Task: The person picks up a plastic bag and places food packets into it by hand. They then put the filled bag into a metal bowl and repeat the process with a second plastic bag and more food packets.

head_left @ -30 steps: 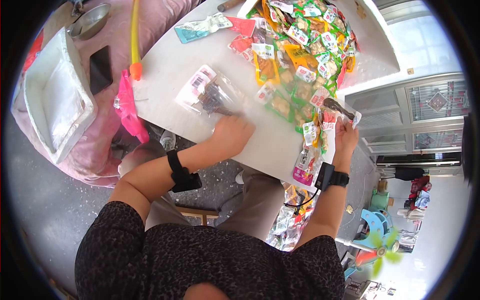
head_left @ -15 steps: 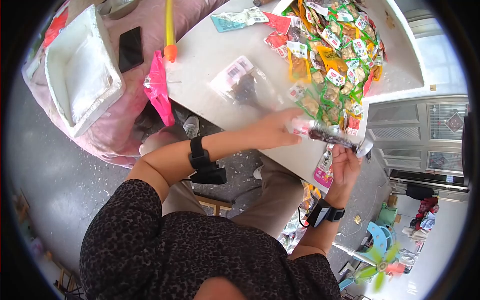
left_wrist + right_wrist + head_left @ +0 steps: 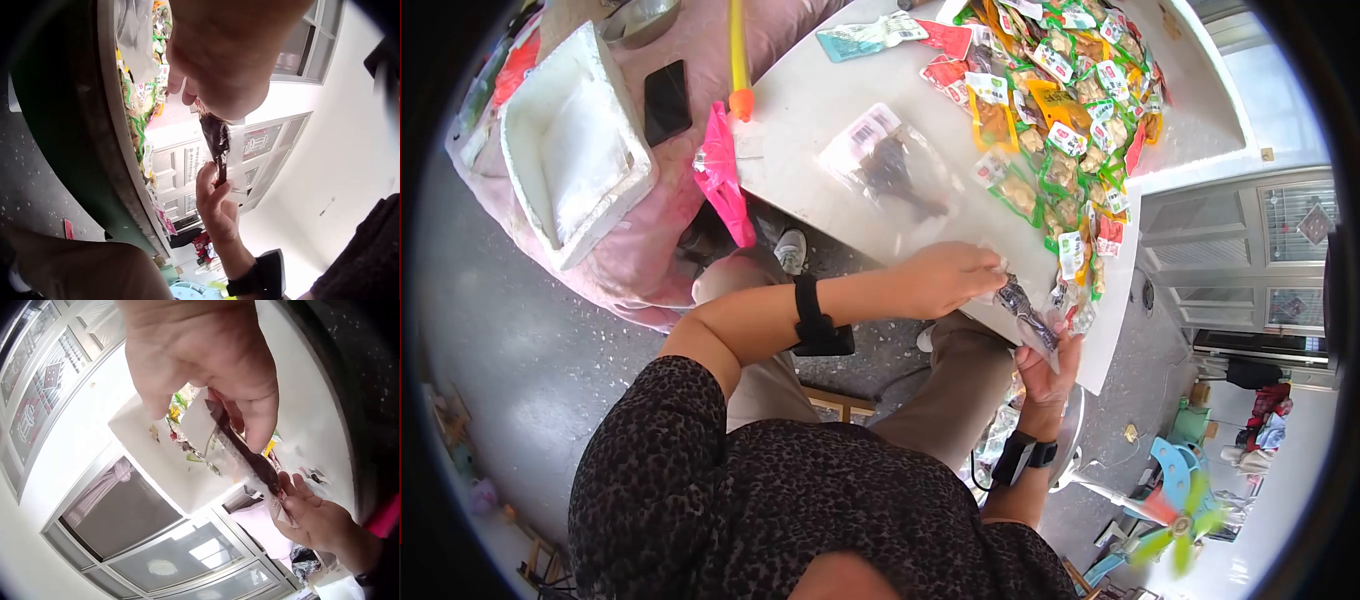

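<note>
A clear pouch with dark contents hangs slantwise between both hands, over the table's near edge. The left hand pinches its upper left end in the head view; the right hand holds the lower end between thumb and fingers. The left wrist view shows the dark pouch stretched from the left hand to the right hand. In the right wrist view, the pouch runs from the right hand to the left fingers.
A larger clear bag with a white label lies on the table. Many colourful snack packets are heaped at the right. A phone, a white foam box and a pink bag are at the left.
My left hand has left the larger clear bag and moved right to grip the dark pouch. My right hand has drawn the pouch from beside the packets toward my body.
</note>
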`<state>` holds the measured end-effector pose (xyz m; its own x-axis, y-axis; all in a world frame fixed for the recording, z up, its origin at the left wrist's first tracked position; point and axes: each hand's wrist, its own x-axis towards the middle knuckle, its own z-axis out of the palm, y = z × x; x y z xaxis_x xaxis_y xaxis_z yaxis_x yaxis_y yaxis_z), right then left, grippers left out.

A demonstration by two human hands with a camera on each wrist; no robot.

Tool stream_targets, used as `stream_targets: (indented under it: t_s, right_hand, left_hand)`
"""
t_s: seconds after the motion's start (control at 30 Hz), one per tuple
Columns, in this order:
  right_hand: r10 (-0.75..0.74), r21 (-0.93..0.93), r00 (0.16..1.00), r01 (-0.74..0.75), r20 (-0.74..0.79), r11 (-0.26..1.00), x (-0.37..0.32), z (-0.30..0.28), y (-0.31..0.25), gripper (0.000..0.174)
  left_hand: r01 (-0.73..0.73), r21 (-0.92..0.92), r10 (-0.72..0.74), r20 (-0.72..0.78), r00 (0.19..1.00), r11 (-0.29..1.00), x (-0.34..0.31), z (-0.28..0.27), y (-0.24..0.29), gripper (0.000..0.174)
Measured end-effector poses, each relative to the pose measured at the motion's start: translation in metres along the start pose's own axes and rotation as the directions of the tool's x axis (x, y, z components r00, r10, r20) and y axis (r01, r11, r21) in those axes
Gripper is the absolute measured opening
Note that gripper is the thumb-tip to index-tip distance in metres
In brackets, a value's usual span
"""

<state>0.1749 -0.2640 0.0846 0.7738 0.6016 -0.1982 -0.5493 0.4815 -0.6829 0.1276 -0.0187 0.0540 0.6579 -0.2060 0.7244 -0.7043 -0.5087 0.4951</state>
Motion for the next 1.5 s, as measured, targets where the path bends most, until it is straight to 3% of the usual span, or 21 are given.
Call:
stream_targets:
  t_s: [0.07, 0.17, 0.3, 0.4, 0.43, 0.5, 0.6, 0.7, 0.8, 0.9, 1.0, 1.17, 1.27, 1.3, 1.4, 1.5]
  right_hand:
    - [0.017, -0.086, 0.989, -0.03, -0.146, 0.996, -0.004, -0.012, 0.007, 0.036]
    - [-0.02, -0.171, 0.952, -0.034, -0.304, 0.985, -0.012, -0.003, 0.012, 0.043]
    - [-0.135, -0.116, 0.962, 0.11, -0.236, 0.987, -0.009, -0.003, 0.014, 0.027]
    - [-0.17, -0.117, 0.96, 0.147, -0.222, 0.982, 0.002, -0.005, 0.024, 0.029]
    - [-0.167, -0.133, 0.936, 0.132, -0.308, 0.982, 0.002, 0.004, 0.027, 0.028]
    - [-0.15, -0.131, 0.961, 0.122, -0.231, 0.984, 0.009, -0.001, 0.036, 0.025]
    - [-0.126, -0.106, 0.978, 0.11, -0.163, 0.988, 0.015, -0.001, 0.044, 0.022]
    - [-0.107, -0.09, 0.984, 0.095, -0.139, 0.991, 0.017, 0.003, 0.044, 0.021]
    - [-0.086, -0.087, 0.989, 0.076, -0.12, 0.993, 0.016, 0.002, 0.042, 0.019]
    - [-0.059, -0.05, 0.994, 0.054, -0.095, 0.997, 0.016, -0.003, 0.044, 0.019]
    - [-0.046, 0.031, 0.996, 0.049, -0.08, 0.998, 0.018, 0.001, 0.05, 0.017]
    - [-0.079, 0.118, 0.995, 0.085, -0.057, 0.989, 0.033, 0.017, 0.072, 0.011]
    - [-0.093, 0.179, 0.972, 0.133, -0.215, 0.975, 0.051, 0.034, 0.09, 0.01]
    - [-0.12, 0.196, 0.98, 0.15, -0.157, 0.969, 0.056, 0.041, 0.093, 0.011]
    - [-0.158, -0.027, 0.967, 0.156, -0.2, 0.987, 0.054, 0.067, 0.091, 0.011]
    - [0.141, -0.284, 0.989, -0.146, -0.037, 0.948, 0.045, 0.065, 0.071, 0.013]
  left_hand:
    - [0.024, 0.042, -0.027, 0.064, 0.998, 0.999, -0.007, 0.003, 0.004, 0.036]
    - [0.021, 0.335, 0.0, -0.063, 0.998, 0.942, -0.009, 0.003, 0.003, 0.039]
    - [0.271, 0.621, -0.18, -0.207, 0.962, 0.735, -0.005, -0.018, 0.016, 0.045]
    - [0.383, 0.659, -0.434, -0.094, 0.896, 0.648, -0.018, -0.009, 0.003, 0.034]
    - [0.418, 0.667, -0.514, -0.06, 0.856, 0.617, -0.019, -0.01, 0.002, 0.03]
    - [0.48, 0.687, -0.662, 0.002, 0.75, 0.545, -0.017, -0.012, 0.006, 0.024]
    - [0.613, 0.581, -0.744, -0.02, 0.668, 0.535, -0.01, -0.019, 0.021, 0.021]
    - [0.614, 0.591, -0.715, -0.089, 0.694, 0.523, -0.013, -0.021, 0.024, 0.021]
    - [0.491, 0.617, -0.559, -0.099, 0.823, 0.615, -0.022, -0.021, 0.017, 0.021]
    - [0.549, 0.527, -0.537, -0.195, 0.821, 0.649, -0.019, -0.02, 0.023, 0.018]
    - [0.511, 0.599, -0.548, -0.139, 0.825, 0.617, -0.015, -0.017, 0.033, 0.015]
    - [0.383, 0.665, -0.432, -0.099, 0.896, 0.641, -0.006, -0.015, 0.052, 0.01]
    - [0.329, 0.678, -0.385, -0.073, 0.92, 0.657, -0.01, -0.007, 0.051, 0.008]
    - [0.318, 0.68, -0.374, -0.069, 0.925, 0.661, -0.012, -0.004, 0.05, 0.007]
    - [0.284, 0.627, -0.28, -0.108, 0.954, 0.725, -0.009, -0.004, 0.06, 0.006]
    - [0.329, 0.63, -0.314, -0.139, 0.939, 0.704, -0.01, -0.005, 0.062, 0.006]
